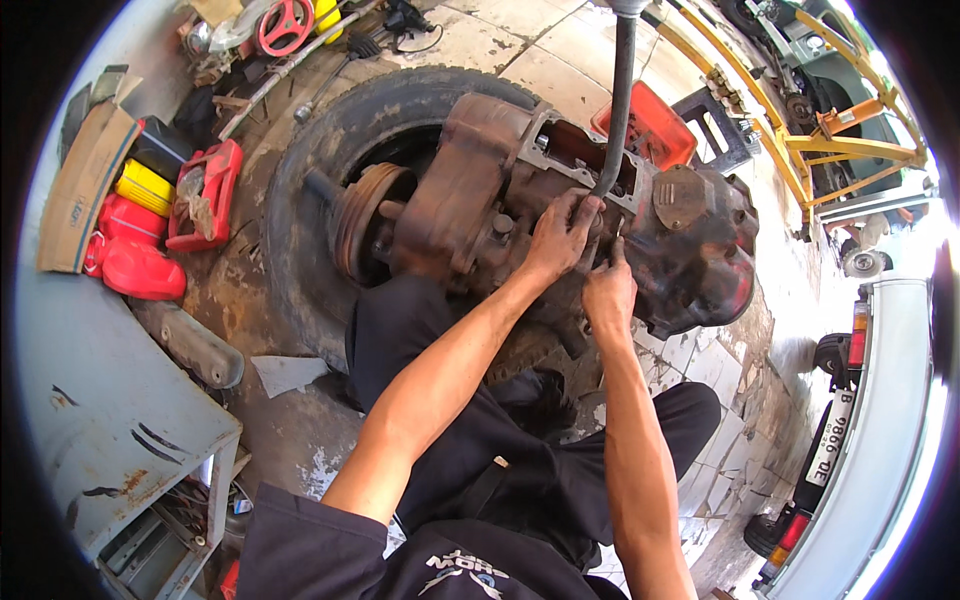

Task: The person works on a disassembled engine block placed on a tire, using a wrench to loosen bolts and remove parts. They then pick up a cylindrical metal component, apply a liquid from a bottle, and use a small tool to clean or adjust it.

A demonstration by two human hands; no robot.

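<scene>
Closest, a dark shirt (450, 560), cut off by the bottom edge, and bent knees in dark trousers (405, 320). Then two bare hands at work, side by side. Left hand (560, 240) clenched around the low, bent end of a long dark lever (622, 100), with some fingers hidden underneath. Right hand (610, 295) just beside, with bent fingers near the same end; no way to see whether gripping a small part or only touching. Up at the top edge, a pale knob (627, 6) on the lever, cut off.

Under the hands, a big, dirty brown gearbox (440, 170), right in front of the knees and over the right side of a black tyre (305, 240). On top, an open hole (575, 148), dark and hard to see into. On the left end, a round, ribbed wheel (368, 215). Underside hidden.

To the left, a scratched, rusty grey metal surface (130, 420), cut off by the dark round rim. Below, a messy pile of tools (170, 530), too jumbled to name. Past there, red plastic parts (140, 260) and brown cardboard (90, 195).

All around, a dirty tiled floor (500, 35), cracked on the right. Beyond the gearbox, a red tray (650, 125) beside a dark crate (715, 130). Farther off, a yellow metal frame (850, 146) and a pale vehicle (890, 400), partly lost in bright light.
</scene>
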